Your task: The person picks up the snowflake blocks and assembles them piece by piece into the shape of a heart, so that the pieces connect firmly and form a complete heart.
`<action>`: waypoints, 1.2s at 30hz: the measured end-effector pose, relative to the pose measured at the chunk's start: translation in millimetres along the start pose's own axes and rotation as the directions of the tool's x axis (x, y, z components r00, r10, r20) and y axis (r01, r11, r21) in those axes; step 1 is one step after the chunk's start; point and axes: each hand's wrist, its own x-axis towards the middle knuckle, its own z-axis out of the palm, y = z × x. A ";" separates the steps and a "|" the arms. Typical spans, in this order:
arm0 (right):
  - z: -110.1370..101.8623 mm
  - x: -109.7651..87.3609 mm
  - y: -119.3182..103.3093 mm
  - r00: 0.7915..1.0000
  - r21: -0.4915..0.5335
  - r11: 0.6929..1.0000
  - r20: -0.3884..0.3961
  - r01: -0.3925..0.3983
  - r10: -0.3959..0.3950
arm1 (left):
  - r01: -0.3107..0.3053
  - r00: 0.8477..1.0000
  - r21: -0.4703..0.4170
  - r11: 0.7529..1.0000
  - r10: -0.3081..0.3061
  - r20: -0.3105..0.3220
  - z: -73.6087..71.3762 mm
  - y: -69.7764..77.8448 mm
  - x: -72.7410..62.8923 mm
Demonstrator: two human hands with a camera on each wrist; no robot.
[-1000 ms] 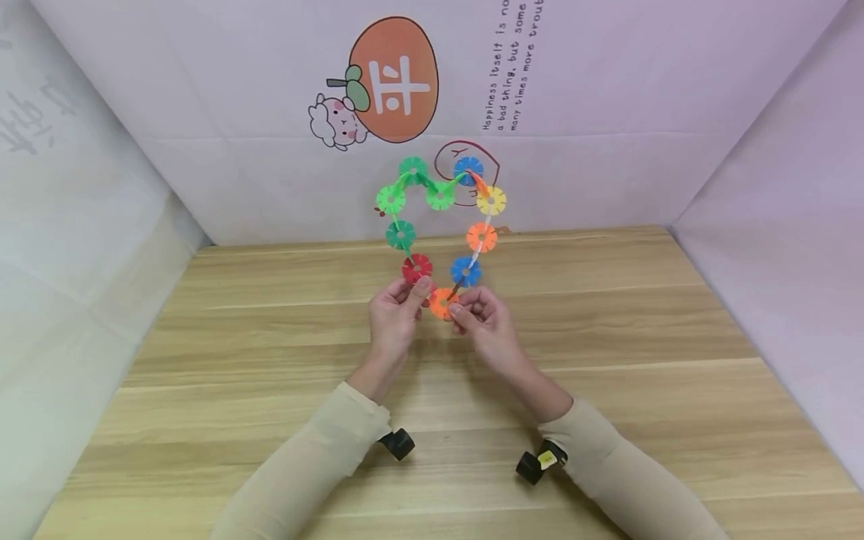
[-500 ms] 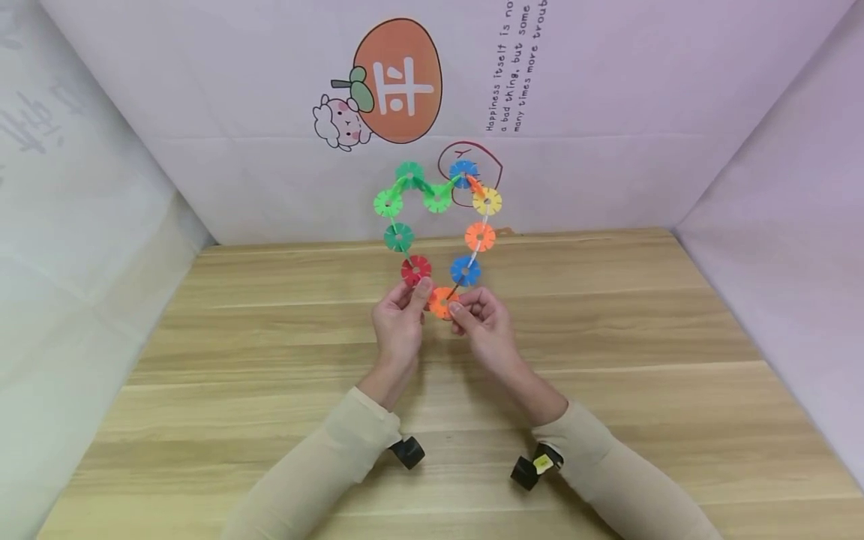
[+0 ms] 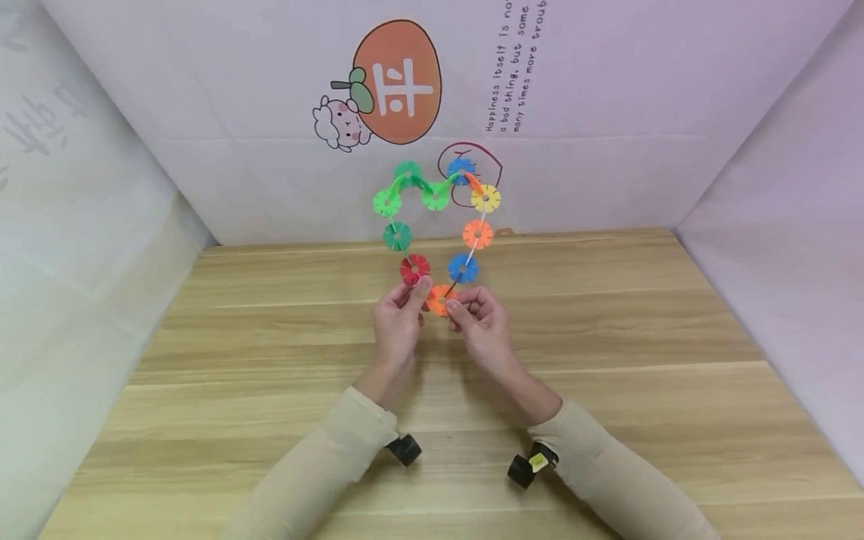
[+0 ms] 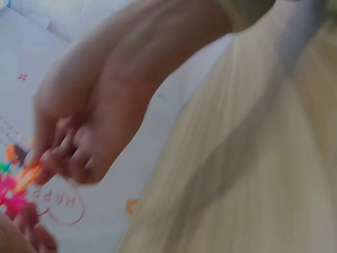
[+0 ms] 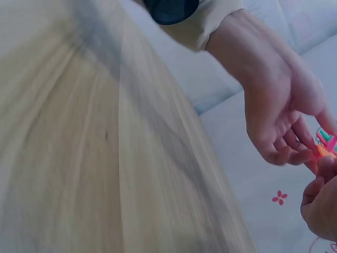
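A heart-shaped ring of linked, notched plastic snowflake discs [image 3: 397, 236] is held up in the air, its point toward me. My left hand [image 3: 397, 326] pinches the ring at lower left, just below the red disc [image 3: 415, 267]. On the other side, my right hand [image 3: 486, 330] pinches the orange disc [image 3: 441, 300] at the heart's tip between thumb and fingers. A blue disc [image 3: 463, 268] sits just above it. The left wrist view shows a pink disc [image 4: 11, 197] at its edge, partly hidden by fingers. Only a small piece of the ring appears in the right wrist view.
Beneath the hands lies a wood-grain table [image 3: 270, 352]. A white printed cloth wall [image 3: 607, 150] rises behind its far edge, with more white cloth at both sides. Dark wrist cameras hang below the sleeves [image 3: 324, 457].
The ring has shifted slightly to the left, and the right forearm a little inward. Both hands keep their grip. The background shifts slightly with the head camera.
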 end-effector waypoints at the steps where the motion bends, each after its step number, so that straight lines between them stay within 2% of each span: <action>1: -2.5 0.9 0.0 1.000 -0.006 1.000 0.020 0.013 -0.013 | 0.016 0.999 0.015 1.000 -0.017 0.039 -3.4 2.8 4.0; 3: -7.7 2.3 -1.2 0.998 -0.021 0.999 0.062 0.034 -0.033 | 0.046 0.992 0.052 0.998 -0.052 0.118 -11.2 9.0 11.7; 6: -16.4 4.7 -3.9 0.989 -0.050 0.997 0.139 0.062 -0.055 | 0.073 0.973 0.080 0.994 -0.089 0.215 -20.8 18.5 20.2; 9: -22.6 7.0 -5.0 0.976 -0.085 0.994 0.215 0.062 -0.042 | 0.078 0.960 0.097 0.992 -0.101 0.261 -28.0 25.1 23.0; 12: -27.3 8.9 -5.7 0.963 -0.114 0.993 0.269 0.032 0.000 | 0.083 0.953 0.095 0.992 -0.107 0.283 -30.8 27.7 23.4; 15: -28.2 9.4 -8.3 0.954 -0.134 0.991 0.296 -0.006 0.046 | 0.095 0.953 0.068 0.993 -0.111 0.280 -31.3 26.1 23.6; 18: -25.0 8.0 -12.0 0.954 -0.131 0.991 0.291 -0.034 0.071 | 0.125 0.959 0.006 0.992 -0.122 0.254 -30.3 21.4 23.1; 21: -20.9 5.1 -12.3 0.964 -0.125 0.991 0.252 -0.054 0.084 | 0.142 0.967 -0.065 0.988 -0.125 0.224 -27.0 15.8 20.1; 25: -15.7 0.5 -8.7 0.978 -0.104 0.991 0.179 -0.088 0.105 | 0.108 0.977 -0.118 0.987 -0.083 0.199 -20.9 9.6 15.2; 28: -12.1 -2.3 -8.1 0.984 -0.030 0.992 0.129 -0.121 0.124 | 0.090 0.980 -0.147 0.985 -0.061 0.187 -16.0 9.0 11.4; 32: -8.3 -3.4 -9.4 0.986 0.078 0.986 0.089 -0.150 0.143 | 0.105 0.983 -0.183 0.978 -0.075 0.167 -12.2 10.6 7.7; 36: -8.0 -1.7 -8.4 0.985 0.107 0.982 0.089 -0.156 0.147 | 0.122 0.981 -0.177 0.977 -0.092 0.169 -13.0 11.0 8.0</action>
